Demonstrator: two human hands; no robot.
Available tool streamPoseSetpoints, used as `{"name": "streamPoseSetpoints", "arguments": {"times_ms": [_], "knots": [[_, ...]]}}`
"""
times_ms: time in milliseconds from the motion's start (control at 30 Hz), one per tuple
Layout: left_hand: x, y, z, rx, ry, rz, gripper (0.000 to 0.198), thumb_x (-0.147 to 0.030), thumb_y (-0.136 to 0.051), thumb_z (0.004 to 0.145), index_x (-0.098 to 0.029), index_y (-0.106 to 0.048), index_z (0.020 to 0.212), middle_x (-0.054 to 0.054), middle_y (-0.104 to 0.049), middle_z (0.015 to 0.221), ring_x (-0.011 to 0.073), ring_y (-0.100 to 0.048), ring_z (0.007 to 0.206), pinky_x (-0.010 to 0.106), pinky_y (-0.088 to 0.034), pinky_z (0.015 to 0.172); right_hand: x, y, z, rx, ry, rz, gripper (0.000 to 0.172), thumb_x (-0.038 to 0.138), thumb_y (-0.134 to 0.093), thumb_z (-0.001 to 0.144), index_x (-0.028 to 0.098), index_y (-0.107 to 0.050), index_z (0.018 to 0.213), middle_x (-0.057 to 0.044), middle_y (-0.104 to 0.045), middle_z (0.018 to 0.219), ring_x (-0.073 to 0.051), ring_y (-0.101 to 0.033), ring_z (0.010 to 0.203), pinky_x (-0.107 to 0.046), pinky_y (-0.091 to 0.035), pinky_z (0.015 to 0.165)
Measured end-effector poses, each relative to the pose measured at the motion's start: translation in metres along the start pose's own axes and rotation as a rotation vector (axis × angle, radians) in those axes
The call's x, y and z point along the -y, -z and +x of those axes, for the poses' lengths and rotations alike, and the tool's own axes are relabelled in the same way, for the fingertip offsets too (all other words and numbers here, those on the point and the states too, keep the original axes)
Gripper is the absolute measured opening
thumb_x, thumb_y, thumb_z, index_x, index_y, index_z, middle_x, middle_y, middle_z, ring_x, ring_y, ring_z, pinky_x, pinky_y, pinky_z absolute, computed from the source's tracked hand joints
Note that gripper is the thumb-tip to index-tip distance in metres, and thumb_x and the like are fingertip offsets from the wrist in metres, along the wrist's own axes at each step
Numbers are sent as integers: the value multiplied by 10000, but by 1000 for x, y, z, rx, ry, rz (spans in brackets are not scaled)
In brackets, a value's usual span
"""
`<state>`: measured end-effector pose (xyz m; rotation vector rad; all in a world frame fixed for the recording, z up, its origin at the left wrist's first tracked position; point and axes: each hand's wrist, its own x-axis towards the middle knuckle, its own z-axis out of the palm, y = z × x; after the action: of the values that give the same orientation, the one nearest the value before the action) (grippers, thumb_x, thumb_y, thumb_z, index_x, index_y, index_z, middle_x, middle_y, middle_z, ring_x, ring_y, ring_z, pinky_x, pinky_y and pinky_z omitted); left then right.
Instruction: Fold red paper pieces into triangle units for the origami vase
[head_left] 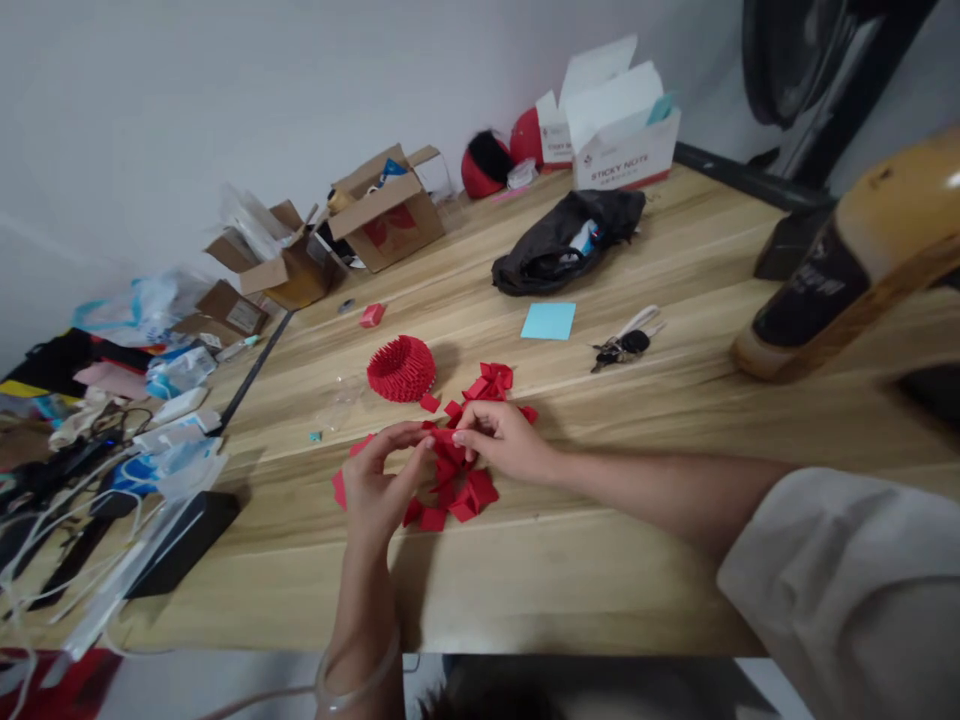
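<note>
Between my two hands is a small folded piece of red paper (444, 436). My left hand (384, 470) pinches its left end with thumb and fingertips. At the other end, the thumb and index finger of my right hand (499, 437) are closed on it. Below and around both hands lies a loose heap of red paper pieces (472, 495), some flat and some folded, partly hidden by my fingers. Just beyond the heap stands a round, bowl-like red model (401, 368) built from many small pointed paper units.
A blue sticky-note pad (548, 321), keys (626, 345) and a black bag (562, 245) lie farther back. A large bottle (840, 265) stands at right. Cardboard boxes (390, 220) line the wall; cables and a black box (184, 545) crowd the left.
</note>
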<state>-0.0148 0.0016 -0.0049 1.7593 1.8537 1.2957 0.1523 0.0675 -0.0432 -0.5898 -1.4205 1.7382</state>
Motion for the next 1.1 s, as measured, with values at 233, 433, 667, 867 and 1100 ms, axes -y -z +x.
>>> {"name": "streamPoseSetpoints", "arguments": {"times_ms": [233, 433, 667, 867, 1100], "knots": [[14, 13, 6, -354, 170, -48, 280, -365, -701, 739, -143, -683, 909, 70, -738, 790, 179, -711, 709, 299, -593, 696, -2, 5, -2, -31, -37, -41, 207, 293, -681, 739, 167, -529, 675, 33, -575, 562, -87, -548, 476, -203, -442, 481], [28, 30, 3, -482, 167, 4, 267, -345, -697, 717, -134, -706, 881, 89, -744, 809, 201, -714, 731, 339, -591, 735, 0, 10, -4, -53, -127, -66, 355, 459, -731, 689, 189, -502, 674, 16, -613, 535, -90, -506, 383, -203, -401, 382], [11, 28, -1, -373, 152, 79, 247, -357, -628, 780, -163, -726, 896, 84, -756, 856, 207, -718, 752, 318, -582, 724, -1, 12, -3, -99, -142, -78, 402, 509, -748, 656, 195, -497, 667, 32, -585, 507, -85, -467, 347, -200, -347, 347], [11, 38, -1, -203, 252, 297, 151, -179, -629, 711, -215, -745, 802, 91, -760, 831, 281, -708, 804, 365, -534, 722, -2, 14, -4, -100, -103, -140, 391, 522, -736, 676, 202, -510, 668, 20, -581, 522, -98, -471, 363, -222, -350, 361], [29, 35, 0, 16, 388, 501, 208, -69, -661, 616, -197, -729, 765, 107, -748, 825, 296, -695, 822, 307, -477, 681, -3, 16, -4, -90, -74, -166, 394, 531, -720, 694, 197, -513, 683, 20, -575, 523, -98, -473, 378, -220, -362, 372]]}}
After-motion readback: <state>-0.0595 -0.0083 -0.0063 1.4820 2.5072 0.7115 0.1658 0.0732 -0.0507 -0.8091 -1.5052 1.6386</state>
